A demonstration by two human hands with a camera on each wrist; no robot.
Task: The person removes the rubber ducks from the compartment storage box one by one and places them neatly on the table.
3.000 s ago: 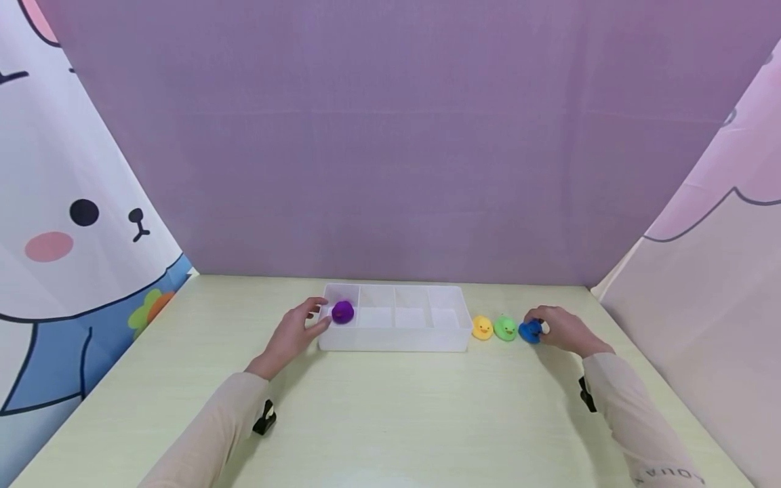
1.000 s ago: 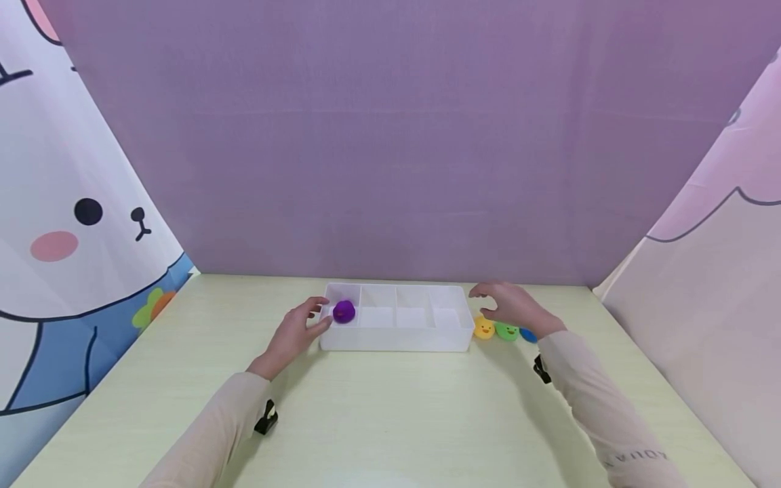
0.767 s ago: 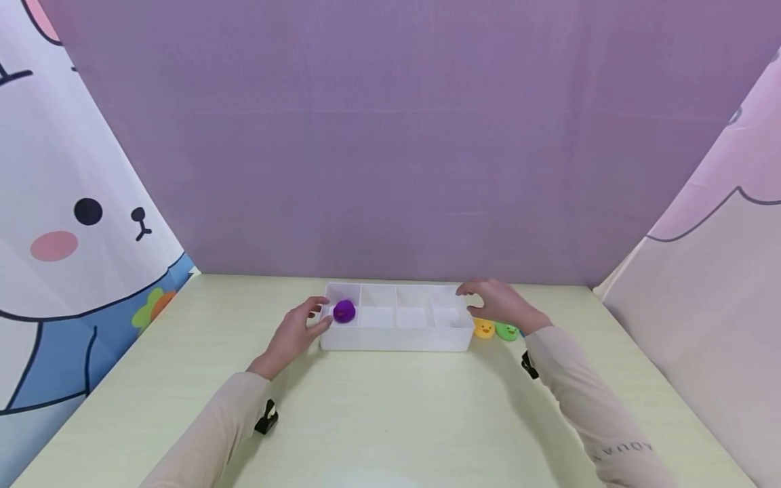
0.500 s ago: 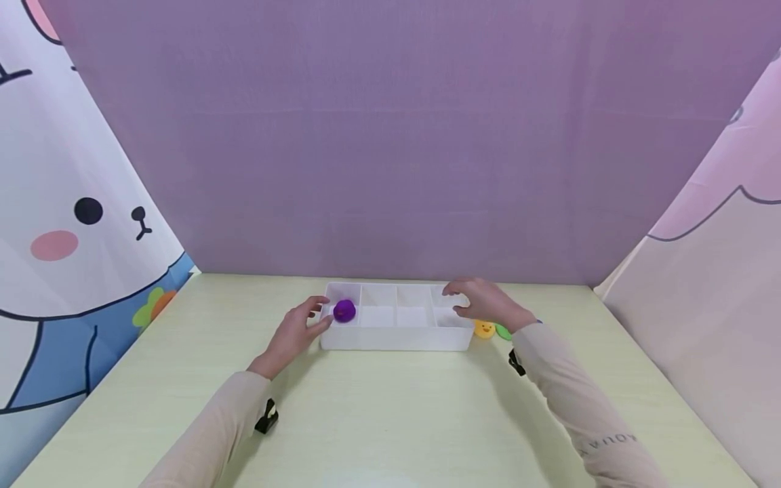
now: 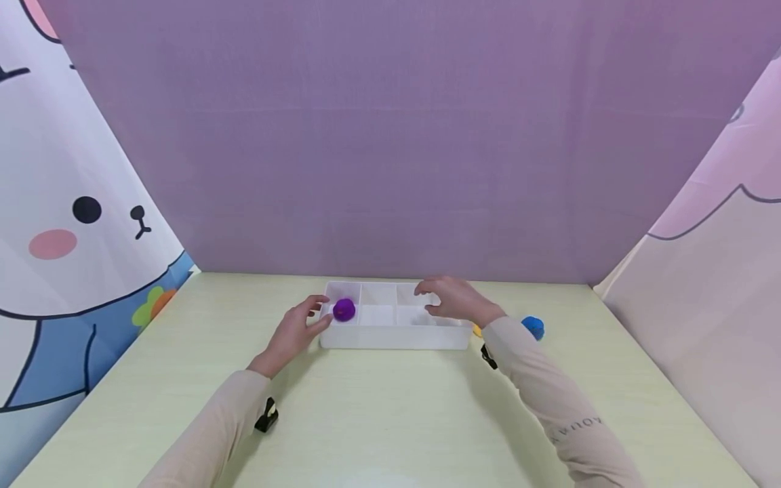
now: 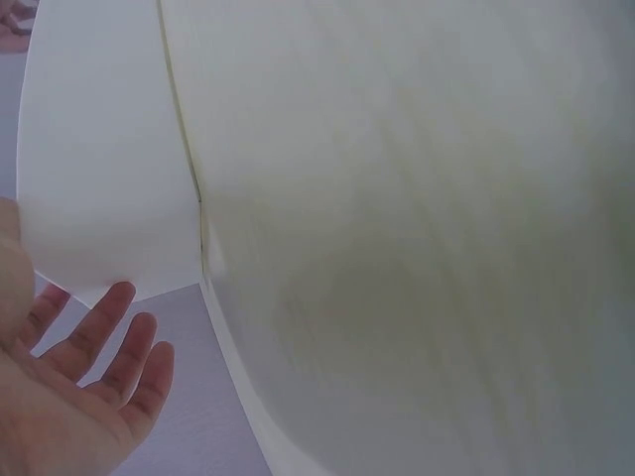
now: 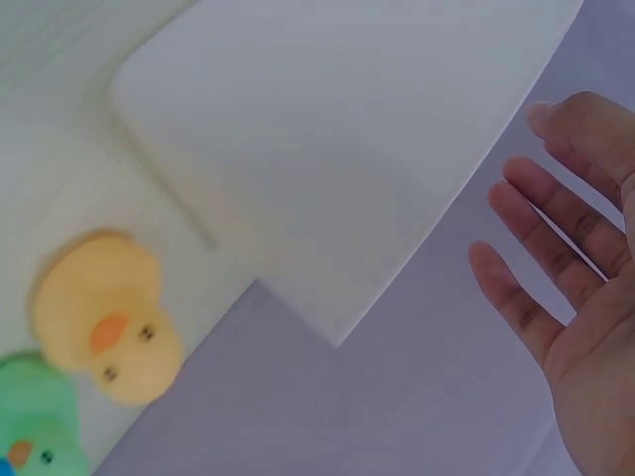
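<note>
A white divided box stands on the table. In its leftmost compartment sits a purple rubber duck. My left hand is at the box's left end, thumb and fingers spread around that end; in the left wrist view its fingers look loosely extended. My right hand hovers over the right-hand compartments, fingers parted and holding nothing. To the right of the box are a yellow duck, a green duck and a blue duck. The right sleeve hides the green one in the head view.
The pale wooden table runs to a purple backdrop close behind the box. Printed cloths hang on the left and right. A black strap clip hangs under each wrist.
My right hand has left the blue duck and moved leftward, over the yellow and green ducks, to above the box. My left hand and the purple duck have stayed in place.
</note>
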